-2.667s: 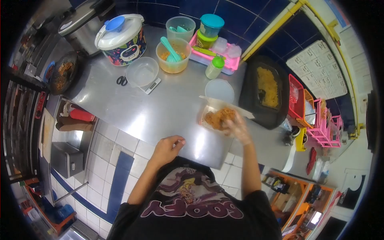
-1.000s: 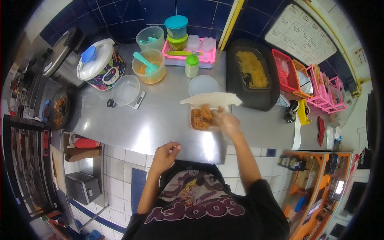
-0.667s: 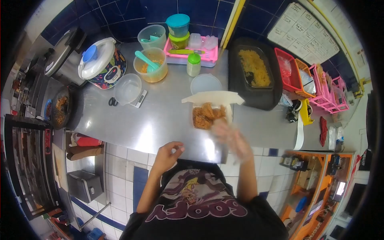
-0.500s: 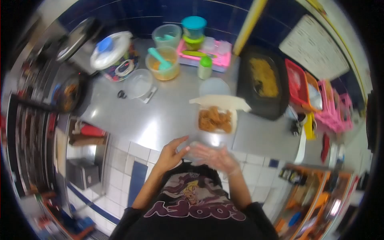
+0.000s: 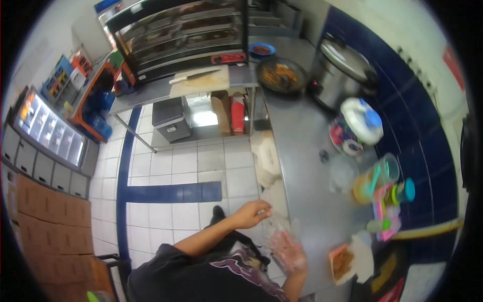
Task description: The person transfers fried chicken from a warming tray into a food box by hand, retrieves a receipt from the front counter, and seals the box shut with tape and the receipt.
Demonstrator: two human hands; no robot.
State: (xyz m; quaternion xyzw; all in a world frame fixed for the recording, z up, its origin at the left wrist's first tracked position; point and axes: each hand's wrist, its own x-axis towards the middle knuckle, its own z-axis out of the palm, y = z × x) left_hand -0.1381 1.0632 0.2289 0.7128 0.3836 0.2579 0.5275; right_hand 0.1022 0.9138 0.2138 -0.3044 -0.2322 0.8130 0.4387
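Observation:
My left hand is bare and held over the floor beside the counter. Its fingers curl in toward the thumb; what they hold, if anything, I cannot make out. My right hand wears a loose clear plastic glove, whose baggy end reaches close to my left fingertips. The right palm is turned up with the fingers apart, and nothing lies in it. To the right of that hand, an open takeaway box on the counter contains brown fried pieces.
The steel counter runs away from me, bearing a wok of food, a large cooker, a white-lidded container and plastic tubs. Across the floor, a knife lies on a cutting board before a display cabinet.
My view has swung left, so the counter now lies to the right and the display cabinet ahead. My left hand's fingers have curled in. The gloved right hand remains beside it.

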